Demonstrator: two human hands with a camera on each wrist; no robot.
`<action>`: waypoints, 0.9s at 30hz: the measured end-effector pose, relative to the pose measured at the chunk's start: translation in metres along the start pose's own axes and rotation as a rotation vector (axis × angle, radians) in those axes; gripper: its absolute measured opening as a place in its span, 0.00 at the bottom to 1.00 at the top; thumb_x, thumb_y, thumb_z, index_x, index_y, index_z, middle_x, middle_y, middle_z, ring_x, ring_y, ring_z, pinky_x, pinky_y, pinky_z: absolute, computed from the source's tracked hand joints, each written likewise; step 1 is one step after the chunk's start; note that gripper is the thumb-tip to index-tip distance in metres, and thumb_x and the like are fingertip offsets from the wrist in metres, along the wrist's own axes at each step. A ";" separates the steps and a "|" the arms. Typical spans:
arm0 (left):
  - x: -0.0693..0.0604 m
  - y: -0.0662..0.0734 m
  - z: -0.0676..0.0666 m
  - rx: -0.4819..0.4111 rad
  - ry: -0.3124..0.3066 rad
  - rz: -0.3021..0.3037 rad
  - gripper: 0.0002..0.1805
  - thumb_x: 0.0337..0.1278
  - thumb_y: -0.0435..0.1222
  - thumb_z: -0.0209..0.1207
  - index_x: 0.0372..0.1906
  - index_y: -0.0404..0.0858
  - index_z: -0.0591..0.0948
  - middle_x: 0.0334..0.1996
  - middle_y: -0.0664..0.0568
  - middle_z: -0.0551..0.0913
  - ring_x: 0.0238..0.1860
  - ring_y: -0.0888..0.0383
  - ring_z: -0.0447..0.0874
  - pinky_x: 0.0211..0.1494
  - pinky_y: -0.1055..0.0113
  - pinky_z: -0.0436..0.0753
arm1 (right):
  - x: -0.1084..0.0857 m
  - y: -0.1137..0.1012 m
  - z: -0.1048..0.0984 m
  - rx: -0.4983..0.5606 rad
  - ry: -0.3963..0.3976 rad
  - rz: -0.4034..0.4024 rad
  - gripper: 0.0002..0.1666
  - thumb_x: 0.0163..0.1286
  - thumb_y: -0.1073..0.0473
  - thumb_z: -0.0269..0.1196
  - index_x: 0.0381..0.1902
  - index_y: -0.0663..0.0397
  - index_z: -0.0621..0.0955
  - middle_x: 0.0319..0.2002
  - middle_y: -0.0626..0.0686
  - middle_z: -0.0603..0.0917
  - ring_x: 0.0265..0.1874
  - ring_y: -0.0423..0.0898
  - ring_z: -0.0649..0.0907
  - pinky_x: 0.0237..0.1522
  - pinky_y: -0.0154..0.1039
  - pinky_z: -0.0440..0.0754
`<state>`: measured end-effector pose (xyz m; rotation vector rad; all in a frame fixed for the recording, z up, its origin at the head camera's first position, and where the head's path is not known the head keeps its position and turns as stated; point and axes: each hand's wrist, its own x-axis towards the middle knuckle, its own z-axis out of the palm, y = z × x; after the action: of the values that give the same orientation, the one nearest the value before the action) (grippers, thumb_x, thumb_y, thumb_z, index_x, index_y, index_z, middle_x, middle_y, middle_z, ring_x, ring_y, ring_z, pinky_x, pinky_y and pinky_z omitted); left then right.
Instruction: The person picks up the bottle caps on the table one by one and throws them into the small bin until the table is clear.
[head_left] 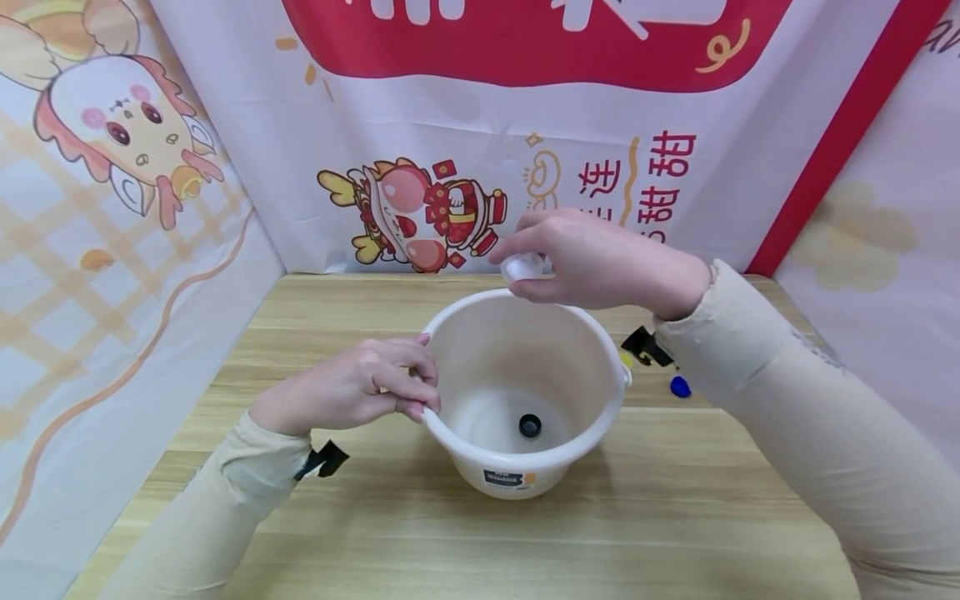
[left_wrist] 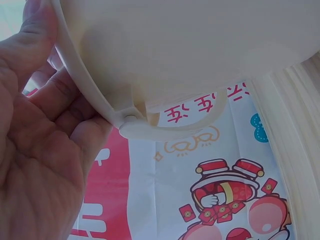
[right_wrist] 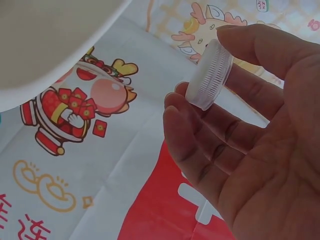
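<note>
A cream plastic bucket (head_left: 517,458) stands upright on the wooden table. My left hand (head_left: 375,383) grips its left rim, thumb and fingers on either side of the wall, close to a handle joint (left_wrist: 131,120) in the left wrist view. Above the bucket's far rim, my right hand (head_left: 585,258) holds a white ribbed bottle cap (right_wrist: 209,75) between thumb and fingers. Inside the bucket, a small black cap (head_left: 530,426) lies on the bottom.
To the right of the bucket a blue cap (head_left: 680,387) lies on the table (head_left: 420,550). A yellow object (head_left: 626,359) is partly hidden behind the bucket and the right wrist's black mount (head_left: 647,346). Printed cloth walls (head_left: 300,167) enclose the table's back and sides.
</note>
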<state>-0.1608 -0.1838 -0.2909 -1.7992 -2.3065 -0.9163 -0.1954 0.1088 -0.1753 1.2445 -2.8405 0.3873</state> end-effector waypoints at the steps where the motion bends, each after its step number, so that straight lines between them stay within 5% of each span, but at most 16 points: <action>1: 0.000 0.000 0.000 0.000 0.001 0.001 0.12 0.49 0.33 0.72 0.41 0.46 0.90 0.39 0.61 0.82 0.46 0.62 0.78 0.70 0.46 0.66 | 0.000 0.000 0.001 0.000 -0.002 0.001 0.23 0.65 0.56 0.70 0.59 0.44 0.83 0.50 0.49 0.81 0.42 0.45 0.79 0.43 0.38 0.82; 17: -0.001 0.000 0.001 -0.001 0.005 0.007 0.12 0.49 0.32 0.72 0.41 0.46 0.90 0.40 0.61 0.82 0.47 0.63 0.78 0.70 0.46 0.65 | -0.005 0.006 -0.004 -0.019 -0.045 0.012 0.26 0.63 0.48 0.71 0.59 0.41 0.83 0.50 0.45 0.83 0.46 0.44 0.81 0.45 0.42 0.84; 27: 0.000 -0.001 0.001 -0.017 0.009 0.006 0.13 0.49 0.32 0.73 0.42 0.46 0.90 0.40 0.62 0.82 0.47 0.62 0.78 0.70 0.44 0.65 | -0.036 0.028 -0.016 -0.011 0.035 0.088 0.22 0.64 0.52 0.72 0.56 0.47 0.84 0.49 0.50 0.85 0.45 0.47 0.83 0.43 0.45 0.86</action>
<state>-0.1610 -0.1837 -0.2918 -1.8034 -2.2936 -0.9445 -0.1923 0.1571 -0.1702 1.1031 -2.8705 0.3908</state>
